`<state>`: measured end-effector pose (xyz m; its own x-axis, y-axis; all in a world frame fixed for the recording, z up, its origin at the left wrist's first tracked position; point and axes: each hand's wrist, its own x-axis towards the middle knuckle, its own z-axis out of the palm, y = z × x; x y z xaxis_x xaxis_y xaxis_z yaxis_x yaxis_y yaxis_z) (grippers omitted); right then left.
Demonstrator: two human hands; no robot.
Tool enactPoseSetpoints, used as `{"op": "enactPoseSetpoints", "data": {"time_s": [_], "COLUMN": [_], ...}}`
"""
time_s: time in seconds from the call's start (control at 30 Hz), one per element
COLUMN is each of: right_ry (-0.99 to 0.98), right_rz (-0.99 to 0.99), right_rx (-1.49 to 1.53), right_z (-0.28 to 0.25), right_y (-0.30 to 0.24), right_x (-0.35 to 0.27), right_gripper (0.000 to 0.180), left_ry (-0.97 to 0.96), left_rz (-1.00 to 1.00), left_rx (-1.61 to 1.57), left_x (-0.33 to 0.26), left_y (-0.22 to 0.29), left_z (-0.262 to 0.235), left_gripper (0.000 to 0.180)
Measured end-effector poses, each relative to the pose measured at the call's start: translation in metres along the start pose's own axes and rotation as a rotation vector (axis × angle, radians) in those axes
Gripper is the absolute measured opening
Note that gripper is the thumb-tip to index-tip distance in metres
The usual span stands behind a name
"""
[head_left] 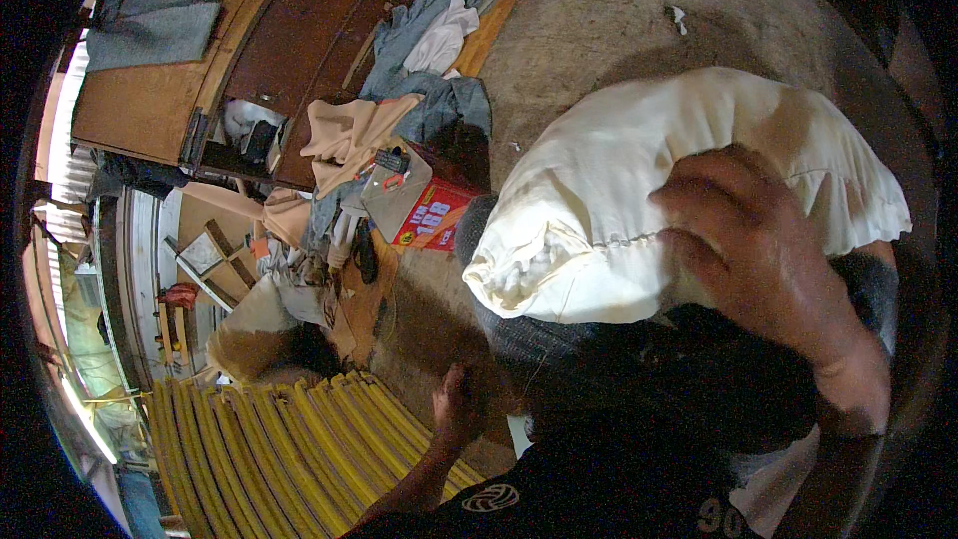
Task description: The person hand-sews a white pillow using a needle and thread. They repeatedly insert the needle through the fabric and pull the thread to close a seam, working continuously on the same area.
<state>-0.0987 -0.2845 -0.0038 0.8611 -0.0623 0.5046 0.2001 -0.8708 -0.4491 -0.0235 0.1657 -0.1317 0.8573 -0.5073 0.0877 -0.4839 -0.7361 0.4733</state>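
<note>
A plump, stuffed white cloth cushion (619, 155) lies across my lap, with a stitched seam along its near side. Its left end is gathered and puckered, and pale filling seems to show there. My right hand (758, 240) rests on the cushion near the seam, fingers curved over the cloth and thumb on the near side; it is slightly blurred. Away to the left, low beside my dark clothing, my left hand (456, 404) is closed and apart from the cushion. Whatever it may hold is too small or hidden.
Yellow slats (299, 439) stand at my lower left. Beyond them sit a stuffed beige bundle (254, 324) and a red-and-tan box (429, 210). Peach cloth (349, 135) and grey-blue cloth (454, 105) lie piled by wooden furniture (289, 40). A white scrap (680, 20) lies on the floor (579, 10).
</note>
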Motion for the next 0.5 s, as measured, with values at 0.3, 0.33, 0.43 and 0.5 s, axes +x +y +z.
{"op": "enactPoseSetpoints", "data": {"time_s": [0.3,0.33,0.43,0.5], "right_ry": [-0.196,-0.172,-0.332,-0.321], "right_rz": [-0.216,-0.203,-0.172,-0.156], "right_rx": [0.607,0.702,0.647,0.628], "right_z": [0.042,0.048,0.043,0.034], "right_y": [-0.051,-0.053,-0.054,-0.05], "right_x": [-0.024,-0.022,-0.021,-0.019], "right_gripper": [0.021,0.019,0.029,0.024], "left_ry": [0.337,0.449,0.513,0.506], "left_rz": [0.631,0.768,0.762,0.509], "left_rx": [-0.937,-0.798,-0.722,-0.765], "left_x": [0.07,0.082,0.091,0.088], "left_y": [0.18,0.186,0.195,0.2], "left_z": [0.032,0.032,0.032,0.03], "left_gripper": [0.049,0.051,0.054,0.048]}}
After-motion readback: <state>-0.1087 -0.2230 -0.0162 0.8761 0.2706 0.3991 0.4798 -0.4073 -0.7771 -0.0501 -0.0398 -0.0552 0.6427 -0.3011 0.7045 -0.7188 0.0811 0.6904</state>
